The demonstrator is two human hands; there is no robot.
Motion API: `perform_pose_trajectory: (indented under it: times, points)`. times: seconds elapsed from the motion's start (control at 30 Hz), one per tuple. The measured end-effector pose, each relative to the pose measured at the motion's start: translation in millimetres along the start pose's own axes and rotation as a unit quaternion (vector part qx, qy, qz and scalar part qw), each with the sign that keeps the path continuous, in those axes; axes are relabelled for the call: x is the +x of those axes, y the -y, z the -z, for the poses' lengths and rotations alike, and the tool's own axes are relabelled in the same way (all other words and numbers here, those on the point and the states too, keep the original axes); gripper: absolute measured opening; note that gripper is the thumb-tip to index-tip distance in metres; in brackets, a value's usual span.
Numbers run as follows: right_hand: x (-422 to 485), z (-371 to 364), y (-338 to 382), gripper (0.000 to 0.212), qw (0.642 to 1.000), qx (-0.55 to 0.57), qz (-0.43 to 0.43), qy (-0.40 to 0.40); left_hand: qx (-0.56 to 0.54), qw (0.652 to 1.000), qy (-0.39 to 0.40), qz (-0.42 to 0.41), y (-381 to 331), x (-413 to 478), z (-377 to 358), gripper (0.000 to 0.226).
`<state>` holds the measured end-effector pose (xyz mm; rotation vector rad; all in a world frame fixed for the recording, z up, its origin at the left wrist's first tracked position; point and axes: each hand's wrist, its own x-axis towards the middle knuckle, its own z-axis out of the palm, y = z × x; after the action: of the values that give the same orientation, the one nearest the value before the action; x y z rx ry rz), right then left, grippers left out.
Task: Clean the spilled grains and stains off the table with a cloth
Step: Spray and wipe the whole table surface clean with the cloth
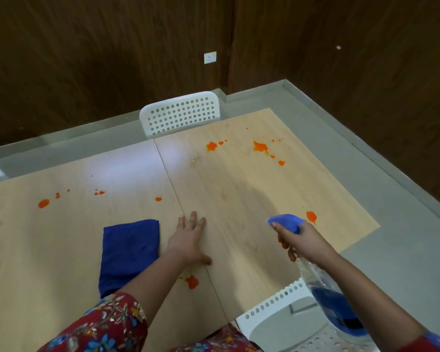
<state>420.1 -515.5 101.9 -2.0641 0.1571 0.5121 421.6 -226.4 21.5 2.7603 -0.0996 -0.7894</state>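
A folded dark blue cloth (128, 252) lies on the light wooden table (239, 189), just left of my left hand (189, 240). That hand rests flat on the tabletop, fingers spread, holding nothing. My right hand (296, 241) grips a clear spray bottle (323, 288) with a blue nozzle and blue liquid, held above the table's right part, nozzle facing away from me. Orange stains dot the table: a far-right cluster (261, 147), a left blob (43, 203), one by the nozzle (311, 216) and one near my left forearm (192, 282). No grains are visible.
A white perforated chair (181, 113) stands at the table's far edge, another (280, 323) at the near right under my right arm. Grey floor and dark wood-panelled walls surround the table. A seam (173, 184) divides the two tabletops.
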Motion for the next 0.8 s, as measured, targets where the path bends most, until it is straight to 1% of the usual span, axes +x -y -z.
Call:
perform_pose_trajectory:
  times: [0.13,0.2,0.27,0.33,0.37,0.43,0.53,0.6,0.73,0.8]
  points:
    - [-4,24,-11,0.028,0.992,-0.003,0.002,-0.128,0.012,1.000,-0.009,-0.018,-9,-2,-4,0.114]
    - [-2,35,-15,0.035,0.982,-0.011,-0.008,-0.188,0.033,0.998,-0.019,-0.043,-17,-4,-6,0.110]
    - [-2,47,-19,0.039,0.969,-0.026,-0.017,-0.245,0.030,0.998,-0.009,-0.062,-28,-5,-11,0.107]
    - [-2,56,-22,0.033,0.960,-0.028,-0.024,-0.279,0.038,0.997,0.014,-0.065,-36,-8,-18,0.106]
    - [-2,60,-23,0.030,0.957,-0.034,-0.028,-0.286,0.046,0.997,0.018,-0.063,-38,-9,-22,0.106]
    - [-3,63,-26,0.030,0.952,-0.064,-0.049,-0.294,0.052,0.996,0.010,-0.065,-35,-12,-27,0.105]
    - [-9,66,-34,0.040,0.944,-0.102,-0.112,-0.293,0.042,0.996,0.002,-0.078,-25,-17,-28,0.102]
    - [-15,64,-38,0.044,0.947,-0.104,-0.141,-0.269,0.038,0.996,-0.005,-0.084,-20,-22,-28,0.099]
    - [-28,47,-43,0.035,0.965,-0.052,-0.109,-0.235,-0.005,0.996,-0.034,-0.088,-16,-33,-26,0.089]
    - [-35,31,-38,0.037,0.971,-0.033,-0.097,-0.215,-0.030,0.994,-0.052,-0.090,-13,-42,-22,0.083]
